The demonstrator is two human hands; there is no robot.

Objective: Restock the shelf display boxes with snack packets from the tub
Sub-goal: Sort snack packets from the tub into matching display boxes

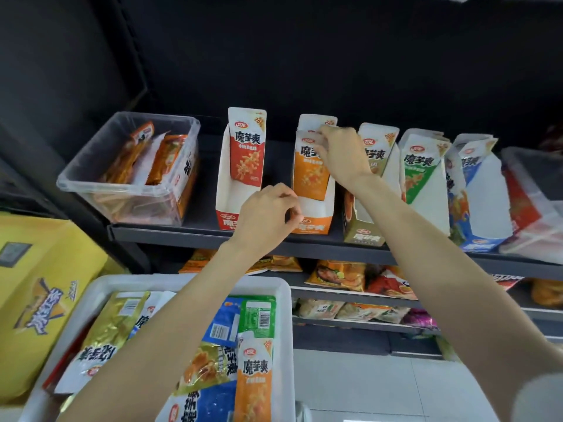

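Note:
Several display boxes stand in a row on the dark shelf [304, 246]. My right hand [342, 156] reaches into the orange display box [313, 222] and grips the top of an orange snack packet [309, 170] standing in it. My left hand [268, 217] pinches the front left wall of that same box, fingers curled on the edge. To the left, the red display box [224, 205] holds one red packet [246, 147]. Below, the white tub [283, 300] contains mixed packets, among them an orange packet [254, 379], a green one [258, 313] and blue ones.
A clear plastic bin [128, 169] of orange packets sits on the shelf at left. Olive [364, 236], green [422, 166] and blue [478, 242] display boxes stand to the right, then another clear bin [536, 208]. A yellow carton [39, 293] stands at lower left. Lower shelves hold snack bags.

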